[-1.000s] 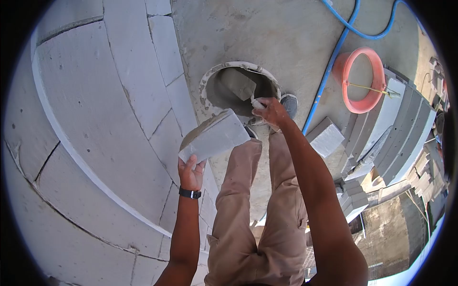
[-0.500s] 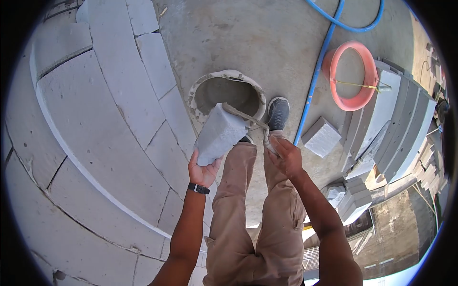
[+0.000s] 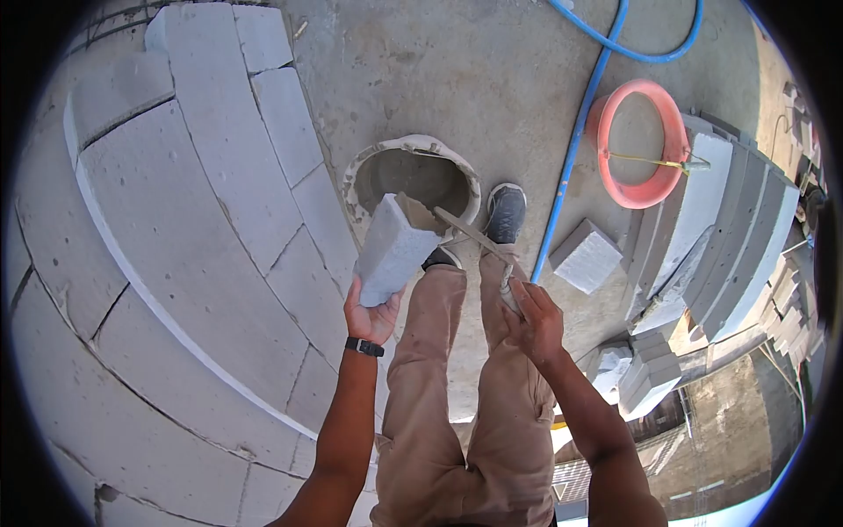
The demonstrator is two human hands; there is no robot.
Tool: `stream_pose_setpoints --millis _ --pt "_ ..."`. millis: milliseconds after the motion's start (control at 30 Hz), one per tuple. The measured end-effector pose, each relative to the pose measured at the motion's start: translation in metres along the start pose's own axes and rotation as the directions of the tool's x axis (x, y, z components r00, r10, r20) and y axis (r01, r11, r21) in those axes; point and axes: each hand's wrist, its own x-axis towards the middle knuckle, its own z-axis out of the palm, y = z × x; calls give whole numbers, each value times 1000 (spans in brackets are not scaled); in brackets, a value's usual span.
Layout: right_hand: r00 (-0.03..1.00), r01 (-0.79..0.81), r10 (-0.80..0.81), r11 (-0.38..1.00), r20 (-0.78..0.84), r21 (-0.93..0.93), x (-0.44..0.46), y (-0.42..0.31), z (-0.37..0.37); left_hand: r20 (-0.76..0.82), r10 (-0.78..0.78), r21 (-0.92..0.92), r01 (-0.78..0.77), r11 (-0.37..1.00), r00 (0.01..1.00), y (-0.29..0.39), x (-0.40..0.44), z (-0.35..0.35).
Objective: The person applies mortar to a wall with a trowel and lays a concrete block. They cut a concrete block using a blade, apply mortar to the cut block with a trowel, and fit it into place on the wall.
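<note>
My left hand (image 3: pixel 373 312) is closed around the lower end of a light grey concrete block (image 3: pixel 393 250), which it holds up at a tilt. Wet mortar (image 3: pixel 420 213) coats the block's upper right face. In my right hand (image 3: pixel 534 322) is the handle of a trowel (image 3: pixel 479 235), its thin blade seen nearly edge-on and pointing up-left at the block's mortared end. Beyond the block stands a mortar bucket (image 3: pixel 413 151) with a crusted rim and grey mortar inside. The block hides part of the bucket's near rim.
A wall of large grey blocks (image 3: pixel 211 255) runs along the left. To the right lie a blue hose (image 3: pixel 572 167), a loose block (image 3: pixel 588 255), a pink tub (image 3: pixel 599 145) with a yellow cord, and stacked blocks (image 3: pixel 746 228). My shoes are beside the bucket.
The trowel has drawn back from the block's top end, down and right, and its blade has turned. The block has rotated slightly, so its mortared face now shows.
</note>
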Motion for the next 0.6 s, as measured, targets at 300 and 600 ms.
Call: stream_pose_setpoints --millis 300,600 --pt "933 -300 302 953 194 -43 98 36 94 63 51 1 -51 999 997 7 -7 -1" --pt "713 -661 468 201 522 723 62 -94 91 -209 119 11 -119 993 971 -3 -52 54"
